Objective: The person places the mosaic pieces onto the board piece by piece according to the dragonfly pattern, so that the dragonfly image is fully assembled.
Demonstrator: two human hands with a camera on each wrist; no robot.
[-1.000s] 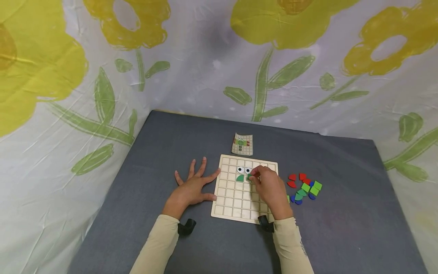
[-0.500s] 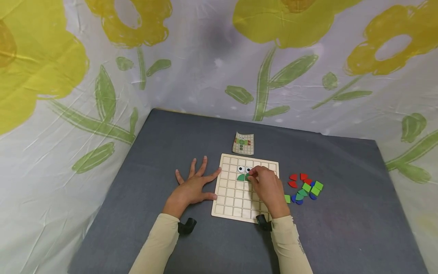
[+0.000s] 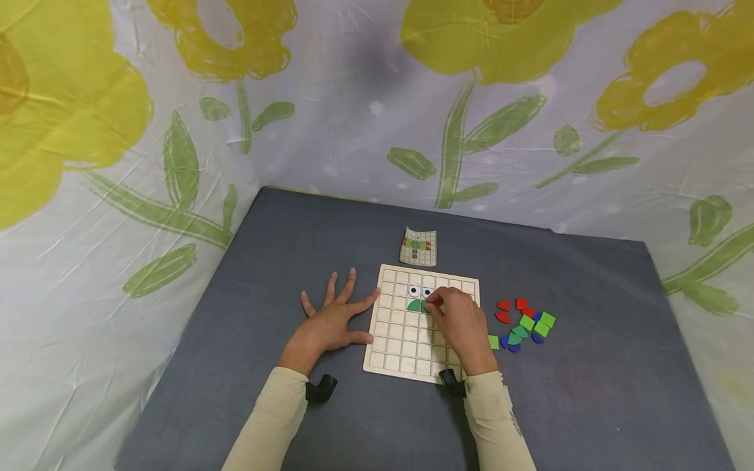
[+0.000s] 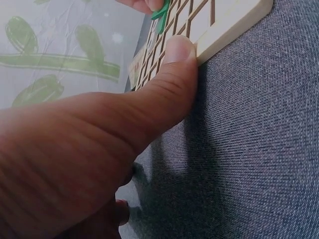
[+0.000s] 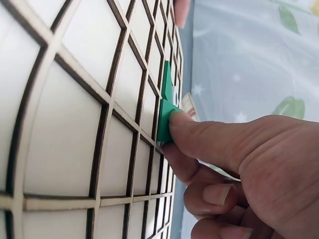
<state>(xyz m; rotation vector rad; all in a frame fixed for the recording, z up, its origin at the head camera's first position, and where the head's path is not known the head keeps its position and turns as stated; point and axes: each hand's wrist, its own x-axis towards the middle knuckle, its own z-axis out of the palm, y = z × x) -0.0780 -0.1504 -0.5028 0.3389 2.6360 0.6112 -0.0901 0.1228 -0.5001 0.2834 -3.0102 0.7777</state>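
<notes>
A wooden grid board (image 3: 393,347) lies on the dark grey table. My left hand (image 3: 330,327) is spread flat beside it, thumb and index fingertip touching its left edge. In the left wrist view the thumb (image 4: 172,79) presses on the board's rim. My right hand (image 3: 462,324) pinches a green quarter-circle tile (image 5: 164,122) between thumb and finger, low over a cell and partly hidden by the fingertips. Directly left of it another green quarter-circle tile (image 3: 413,305) sits in the grid. Two round eye tiles (image 3: 415,291) lie in the row above.
Right of the board lie loose tiles: several red wedges (image 3: 503,317), light green squares (image 3: 542,328), dark green quarter-circles (image 3: 514,339) and blue rounded pieces (image 3: 514,348). A small pattern card (image 3: 418,248) lies behind the board. A flower-printed cloth (image 3: 353,131) hangs beyond the table.
My right hand has shifted slightly left, bringing the pinched green tile close beside the green one in the grid. The left hand stays in place at the board's edge.
</notes>
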